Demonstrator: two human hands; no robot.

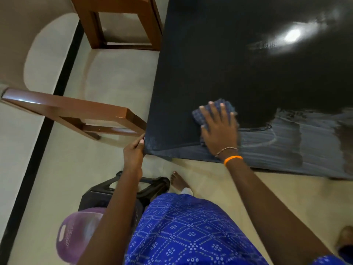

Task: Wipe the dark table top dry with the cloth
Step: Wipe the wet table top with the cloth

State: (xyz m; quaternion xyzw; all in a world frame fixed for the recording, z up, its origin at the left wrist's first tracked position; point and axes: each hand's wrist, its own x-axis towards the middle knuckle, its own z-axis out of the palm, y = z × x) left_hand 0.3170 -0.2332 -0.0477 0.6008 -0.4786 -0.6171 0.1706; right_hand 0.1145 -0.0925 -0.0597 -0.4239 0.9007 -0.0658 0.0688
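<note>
A: Wiping going well on the big dark shiny desk (238, 60)?

B: Partly. The right hand (219, 129) presses flat, fingers spread, on the blue checked cloth (198, 115) near the corner; wet streaks remain to its right. The left hand (133, 155) pinches the corner.

No text, label, brand, number or sign can be read anywhere in the frame. The blue garment (191, 232) at the lower centre carries only a pattern of white dots and diamonds, and the cloth (214, 109) near the middle of the frame shows only a small checked weave, neither forming letters.
</note>
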